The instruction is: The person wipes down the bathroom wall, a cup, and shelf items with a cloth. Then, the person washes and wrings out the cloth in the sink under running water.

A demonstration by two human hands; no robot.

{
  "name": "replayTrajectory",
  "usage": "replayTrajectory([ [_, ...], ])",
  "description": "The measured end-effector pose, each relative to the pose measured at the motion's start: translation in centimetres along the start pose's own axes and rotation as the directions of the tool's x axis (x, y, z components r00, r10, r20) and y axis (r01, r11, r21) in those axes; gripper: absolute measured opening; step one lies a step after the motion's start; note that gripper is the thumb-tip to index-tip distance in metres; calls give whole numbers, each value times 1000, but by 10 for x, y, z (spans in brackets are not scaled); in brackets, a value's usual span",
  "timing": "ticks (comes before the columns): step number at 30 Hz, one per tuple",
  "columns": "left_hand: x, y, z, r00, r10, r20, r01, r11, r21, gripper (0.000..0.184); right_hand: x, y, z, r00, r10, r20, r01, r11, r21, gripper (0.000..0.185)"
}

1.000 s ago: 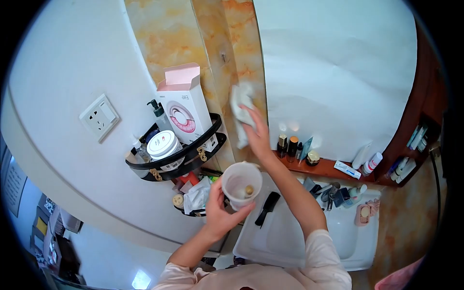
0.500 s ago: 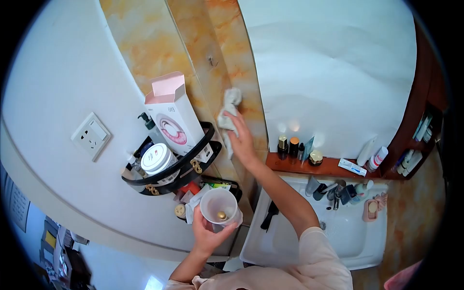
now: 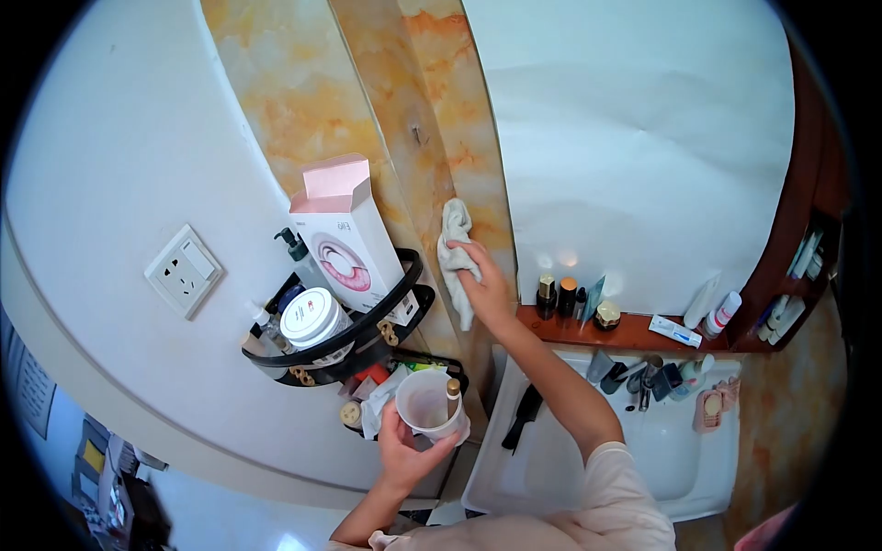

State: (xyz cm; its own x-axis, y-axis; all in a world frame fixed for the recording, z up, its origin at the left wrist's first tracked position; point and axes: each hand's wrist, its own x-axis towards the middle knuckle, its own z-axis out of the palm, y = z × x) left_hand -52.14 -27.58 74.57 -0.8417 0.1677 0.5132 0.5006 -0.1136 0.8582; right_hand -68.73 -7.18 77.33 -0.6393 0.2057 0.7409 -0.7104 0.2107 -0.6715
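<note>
My left hand point(image 3: 409, 461) is wrapped round a translucent white plastic cup point(image 3: 420, 389), held in front of the lower corner shelf. Inside the cup leans a small gold-capped item point(image 3: 453, 393), its lower part hidden. My right hand point(image 3: 485, 286) grips a pale, crumpled cloth point(image 3: 457, 230) against the marbled tile wall point(image 3: 441, 101), beside the mirror. Close to that hand is the black upper corner shelf point(image 3: 415, 268), which bears a white and pink box point(image 3: 342, 243), a round white jar point(image 3: 312, 315) and a pump bottle point(image 3: 296, 246).
Bottles and a gold-lidded jar point(image 3: 606, 316) stand on the red-brown ledge point(image 3: 634, 332). Below lies a white sink point(image 3: 671, 459) with a black-handled item point(image 3: 525, 413), several toiletries and a pink soap dish point(image 3: 707, 410). A socket point(image 3: 183, 271) is on the left wall.
The view has shifted slightly, so most things sit lower and further right. The gold-capped item now stands higher, near the cup's rim. Both hands keep hold of the cup and the cloth.
</note>
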Motion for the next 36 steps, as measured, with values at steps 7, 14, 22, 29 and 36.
replayTrajectory([
  [7,-9,1,-3,1000,12,14,-12,1000,29,77,100,-53,-20,916,-314,-250,315,948,-38,47],
  [14,-20,4,-9,1000,8,8,-8,1000,8,76,156,-21,14,920,-370,-131,356,927,-117,56],
  [22,-24,-15,-3,992,-71,100,69,997,15,76,-6,29,2,997,-59,45,56,996,74,54],
  [29,-26,-15,3,987,-86,138,89,996,-18,84,79,-1,14,974,-203,-105,205,979,6,50],
  [36,-27,-18,-5,996,-44,81,43,999,15,79,166,-16,1,940,-331,-88,323,942,-91,48],
])
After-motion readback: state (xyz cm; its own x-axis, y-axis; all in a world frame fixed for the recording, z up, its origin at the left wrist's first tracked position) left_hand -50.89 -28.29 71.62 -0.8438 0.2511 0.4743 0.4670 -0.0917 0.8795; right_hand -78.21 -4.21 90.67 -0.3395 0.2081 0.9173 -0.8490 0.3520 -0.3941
